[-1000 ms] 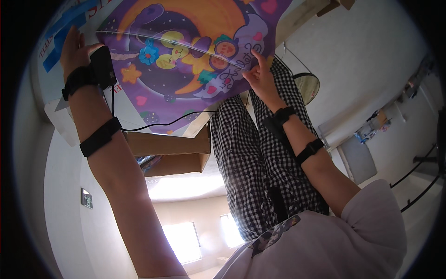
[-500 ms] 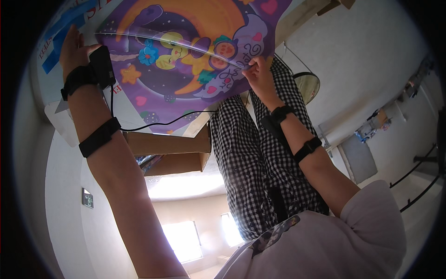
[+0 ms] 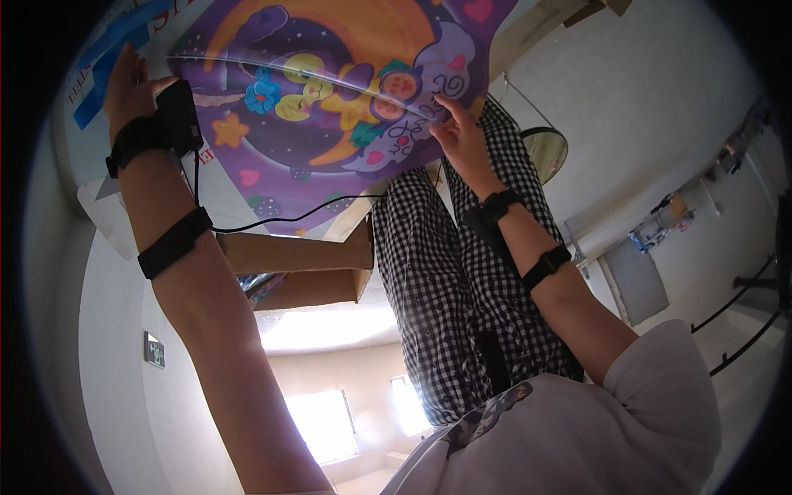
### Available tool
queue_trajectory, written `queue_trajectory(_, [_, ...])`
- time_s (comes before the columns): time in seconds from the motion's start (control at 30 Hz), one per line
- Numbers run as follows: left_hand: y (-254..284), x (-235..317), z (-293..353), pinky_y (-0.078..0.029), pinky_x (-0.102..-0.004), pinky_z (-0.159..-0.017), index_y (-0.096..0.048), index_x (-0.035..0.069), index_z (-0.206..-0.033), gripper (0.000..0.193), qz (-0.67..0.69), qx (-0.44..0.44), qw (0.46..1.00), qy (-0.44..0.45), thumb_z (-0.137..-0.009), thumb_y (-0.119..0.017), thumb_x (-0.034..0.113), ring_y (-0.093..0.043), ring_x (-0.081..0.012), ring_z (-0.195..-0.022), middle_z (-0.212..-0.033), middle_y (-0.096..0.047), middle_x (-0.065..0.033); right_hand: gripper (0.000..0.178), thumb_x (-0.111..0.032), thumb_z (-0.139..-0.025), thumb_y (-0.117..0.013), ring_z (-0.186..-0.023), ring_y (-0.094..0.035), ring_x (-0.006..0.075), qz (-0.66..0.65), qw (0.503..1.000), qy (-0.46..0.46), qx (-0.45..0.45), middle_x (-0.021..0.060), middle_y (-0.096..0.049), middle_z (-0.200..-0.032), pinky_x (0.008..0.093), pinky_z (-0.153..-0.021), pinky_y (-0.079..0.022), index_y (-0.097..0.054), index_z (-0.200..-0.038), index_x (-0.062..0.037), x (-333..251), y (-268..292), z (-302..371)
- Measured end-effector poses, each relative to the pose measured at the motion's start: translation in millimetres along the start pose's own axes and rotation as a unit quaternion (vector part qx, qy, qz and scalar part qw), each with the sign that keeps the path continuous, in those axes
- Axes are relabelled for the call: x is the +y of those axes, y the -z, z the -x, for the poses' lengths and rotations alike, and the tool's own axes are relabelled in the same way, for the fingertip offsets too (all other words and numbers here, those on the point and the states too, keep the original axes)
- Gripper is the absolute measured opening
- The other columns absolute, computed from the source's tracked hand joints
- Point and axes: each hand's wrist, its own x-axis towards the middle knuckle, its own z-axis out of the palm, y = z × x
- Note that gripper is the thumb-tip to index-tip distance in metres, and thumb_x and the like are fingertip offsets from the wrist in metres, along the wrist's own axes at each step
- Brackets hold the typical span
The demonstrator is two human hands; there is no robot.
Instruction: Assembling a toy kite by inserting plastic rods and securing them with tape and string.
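A purple cartoon-printed sheet (image 3: 272, 148) with a moon, stars and hearts lies on the white board at the top. Across it runs a narrow, shiny clear strip or crease (image 3: 338, 81), slanting down to the right; which of the two I cannot tell. My left hand (image 3: 128, 91) rests at the sheet's left side, beside blue tape (image 3: 111, 82), fingers stretched out and thumb apart. Near the right end of the shiny line is my right hand (image 3: 462, 140), index finger and thumb apart, other fingers curled. Nothing shows between them.
A black cable (image 3: 289, 221) runs from the black device (image 3: 179, 115) at my left wrist toward my legs. Below the board stands an open cardboard box (image 3: 301, 260). My checkered trousers (image 3: 429, 280) are close to its near edge. A round stool-like object (image 3: 544, 157) stands at right.
My right index finger has lifted away from the thumb, opening the pinch at the right end of the shiny line. My left hand has barely moved.
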Motion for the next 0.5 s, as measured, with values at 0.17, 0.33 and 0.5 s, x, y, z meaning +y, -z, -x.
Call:
queue_trajectory(0.17, [-4.2, 6.3, 1.3, -0.061, -0.0457, -0.095, -0.033, -0.002, -0.154, 0.097, -0.035, -0.015, 0.999, -0.018, -0.067, -0.067, -0.029, -0.036, -0.0331, -0.145, -0.158, -0.032, -0.0244, 0.076, -0.009, -0.091, -0.073, -0.072, -0.063, 0.0140, 0.018, 0.999, 0.028, 0.010, 0.0037, -0.060, -0.079, 0.0290, -0.069, -0.053, -0.038, -0.157, -0.0176, 1.2, 0.7, 1.6])
queue_trajectory(0.33, [-6.5, 8.6, 4.8, -0.061, -0.0459, -0.096, -0.031, -0.002, -0.155, 0.096, -0.022, -0.005, 1.000, -0.004, -0.069, -0.065, -0.029, -0.036, -0.0333, -0.145, -0.158, -0.031, -0.0247, 0.082, -0.008, -0.088, -0.074, -0.067, -0.064, 0.0187, 0.042, 0.999, 0.018, 0.007, 0.0058, -0.063, -0.074, 0.0322, -0.065, -0.054, -0.032, -0.159, -0.0178, 2.7, -2.4, 1.5])
queue_trajectory(0.5, [-5.2, 4.8, -0.7, -0.059, -0.0466, -0.097, -0.032, -0.001, -0.154, 0.091, 0.013, 0.000, 1.000, -0.011, -0.073, -0.065, -0.027, -0.035, -0.0328, -0.145, -0.158, -0.032, -0.0253, 0.087, -0.009, -0.088, -0.074, -0.067, -0.065, 0.0206, 0.073, 0.996, 0.043, 0.008, 0.0063, -0.064, -0.075, 0.0339, -0.065, -0.054, -0.026, -0.161, -0.0174, 4.6, -4.7, 1.7])
